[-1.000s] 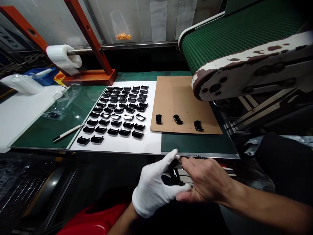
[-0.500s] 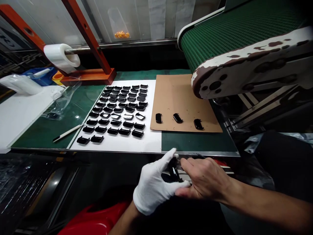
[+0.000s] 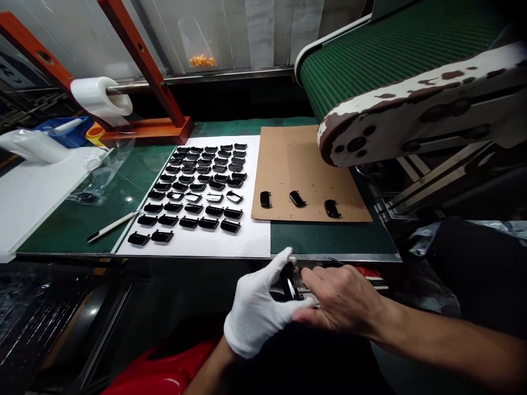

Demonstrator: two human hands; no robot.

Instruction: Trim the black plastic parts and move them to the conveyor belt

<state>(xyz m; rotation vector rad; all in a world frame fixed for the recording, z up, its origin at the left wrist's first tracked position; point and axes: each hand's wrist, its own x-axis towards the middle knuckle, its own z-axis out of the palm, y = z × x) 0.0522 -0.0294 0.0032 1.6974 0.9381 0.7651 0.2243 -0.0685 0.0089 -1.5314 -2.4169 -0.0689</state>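
Longer gleam on the black part between my hands

Since the earlier frames the black part (image 3: 289, 281) has turned slightly and shows a longer bright streak, while my hands have barely shifted and the pieces on the bench stay put.

The green conveyor (image 3: 395, 71) juts in from upper right, its rounded end over the right side of my bench (image 3: 304, 238). A white sheet (image 3: 255, 238) covers the middle of the bench, with a piece of cardboard (image 3: 296, 159) just beside it on the right. At the far left, an orange wooden stand (image 3: 142, 133) carries a clear plastic roll (image 3: 88, 96).

My left hand (image 3: 255, 310), in a white glove, is just in front of the bench's near edge. Its finger and thumb curve in a C, moderately wide, holding the part between their tips, lengthwise and tilted. My right hand (image 3: 346, 299), bare, meets it from the other side with fingers curled at the part's right; its fingertips are hidden, so I can't tell what they pinch.

A pen (image 3: 111, 227) lies slantwise left of the white sheet. Smallest are the rows of black pieces (image 3: 193, 208) on that sheet and three loose ones (image 3: 297, 198), well spaced, on the cardboard.
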